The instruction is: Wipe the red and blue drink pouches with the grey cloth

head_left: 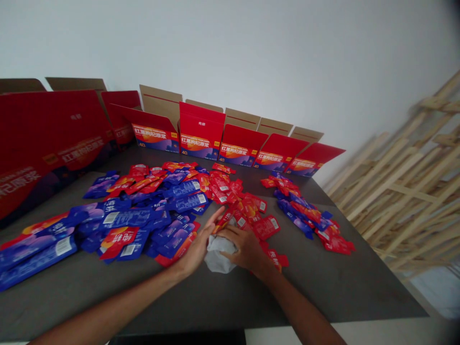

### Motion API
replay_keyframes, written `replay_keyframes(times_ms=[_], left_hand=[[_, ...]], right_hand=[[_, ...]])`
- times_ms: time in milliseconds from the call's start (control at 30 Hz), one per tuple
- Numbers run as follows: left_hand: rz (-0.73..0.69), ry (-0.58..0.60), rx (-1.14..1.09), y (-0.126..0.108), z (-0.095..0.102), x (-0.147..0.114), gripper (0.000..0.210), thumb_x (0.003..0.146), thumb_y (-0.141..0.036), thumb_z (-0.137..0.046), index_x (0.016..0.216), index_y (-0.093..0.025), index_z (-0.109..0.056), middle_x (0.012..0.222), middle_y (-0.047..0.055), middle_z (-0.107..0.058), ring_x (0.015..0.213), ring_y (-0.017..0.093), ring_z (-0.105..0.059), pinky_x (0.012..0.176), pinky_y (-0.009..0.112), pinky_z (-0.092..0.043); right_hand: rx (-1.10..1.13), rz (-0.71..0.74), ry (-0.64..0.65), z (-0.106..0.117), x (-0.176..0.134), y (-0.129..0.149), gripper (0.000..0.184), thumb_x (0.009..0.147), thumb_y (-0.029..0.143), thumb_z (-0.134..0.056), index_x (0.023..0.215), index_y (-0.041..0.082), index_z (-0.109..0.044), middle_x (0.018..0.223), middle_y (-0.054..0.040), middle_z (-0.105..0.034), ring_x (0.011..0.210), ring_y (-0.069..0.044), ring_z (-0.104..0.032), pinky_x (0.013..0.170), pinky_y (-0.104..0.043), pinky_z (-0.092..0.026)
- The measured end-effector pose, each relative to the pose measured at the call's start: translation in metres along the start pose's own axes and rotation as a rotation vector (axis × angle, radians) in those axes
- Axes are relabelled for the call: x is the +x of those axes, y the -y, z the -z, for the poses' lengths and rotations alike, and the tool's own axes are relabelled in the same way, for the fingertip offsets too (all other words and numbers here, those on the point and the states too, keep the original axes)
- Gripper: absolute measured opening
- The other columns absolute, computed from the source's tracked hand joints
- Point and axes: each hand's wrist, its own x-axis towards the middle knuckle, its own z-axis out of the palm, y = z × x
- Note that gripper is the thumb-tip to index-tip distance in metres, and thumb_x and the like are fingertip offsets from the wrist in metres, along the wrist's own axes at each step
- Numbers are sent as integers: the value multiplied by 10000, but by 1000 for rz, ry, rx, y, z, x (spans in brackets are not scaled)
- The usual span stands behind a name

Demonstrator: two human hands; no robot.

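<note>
Near the middle of the table, my two hands come together around a red sachet point(223, 220) and a crumpled white cloth point(220, 256). My left hand point(200, 242) supports the sachet from the left, its fingers long and its thumb hidden. The cloth is bunched under the curled fingers of my right hand point(244, 244), pressed against the sachet's lower part. Loose red sachets point(268, 227) lie just beyond and to the right of my hands. On the left is a heap of blue sachets point(132, 218) mixed with some red ones.
Open-flapped red cartons point(201, 132) stand in a row along the back, and larger ones point(53, 143) at the left. Another strip of mixed sachets point(305, 211) lies on the right of the dark table point(323, 292). Wooden racking point(406, 187) stands past its right edge.
</note>
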Motion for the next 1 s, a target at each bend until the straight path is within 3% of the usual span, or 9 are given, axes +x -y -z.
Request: replay_keyframes(times_ms=[200, 333, 433, 600, 700, 867, 933, 1000], left_hand=[[27, -17, 27, -5, -12, -5, 485, 906, -334, -583, 1383, -272, -519, 1470, 64, -493, 1374, 260, -411, 1134, 397, -316], [19, -116, 31, -8, -16, -2, 585, 803, -181, -715, 1354, -262, -536, 1368, 71, -569, 1292, 199, -500, 1108, 313, -353], [53, -206, 13, -7, -12, 2, 636, 732, -92, -766, 1315, -226, -554, 1237, 72, -645, 1112, 160, -621, 1004, 268, -456], [249, -192, -57, -7, -7, 4, 344, 781, -159, -743, 1113, -126, -658, 930, 90, -742, 749, 179, -708, 780, 331, -585], [271, -235, -198, -11, -8, 4, 240, 865, -214, -656, 1087, -125, -671, 946, 86, -751, 761, 174, -715, 799, 328, -586], [217, -193, -370, -16, -10, 6, 371, 958, -373, -506, 1199, -115, -621, 1042, 104, -740, 936, 191, -705, 940, 344, -530], [198, -148, -369, -17, -10, 6, 451, 957, -429, -488, 1269, -117, -580, 1091, 115, -728, 1006, 216, -688, 979, 371, -503], [190, -103, -347, -17, -12, 4, 518, 947, -470, -485, 1349, -146, -527, 1162, 117, -706, 1056, 241, -669, 991, 402, -489]], right_hand=[[47, -168, -365, 6, 3, -5, 275, 823, 206, -627, 1097, 226, -625, 1036, -56, -700, 941, -209, -673, 816, -314, -538], [97, -202, -425, 8, 5, -4, 206, 829, 213, -615, 1034, 224, -630, 959, -38, -702, 866, -199, -671, 769, -303, -531], [119, -228, -455, 11, 6, -3, 160, 829, 226, -627, 989, 222, -633, 903, -23, -696, 800, -188, -663, 720, -291, -519], [147, -264, -513, 20, 7, -2, 104, 846, 253, -634, 939, 206, -634, 829, -10, -679, 708, -166, -633, 662, -270, -494], [165, -272, -525, 27, 7, -1, 75, 861, 260, -622, 901, 198, -633, 780, -2, -657, 661, -152, -606, 625, -256, -476], [166, -233, -493, 31, 2, -3, 82, 852, 274, -620, 893, 203, -628, 806, -11, -668, 693, -164, -621, 646, -264, -492], [165, -163, -424, 29, 0, -5, 128, 835, 258, -622, 956, 215, -631, 890, -24, -690, 776, -180, -651, 708, -279, -514], [145, -79, -277, 25, -1, -6, 236, 811, 241, -645, 1046, 229, -629, 990, -36, -699, 874, -193, -668, 766, -292, -525]])
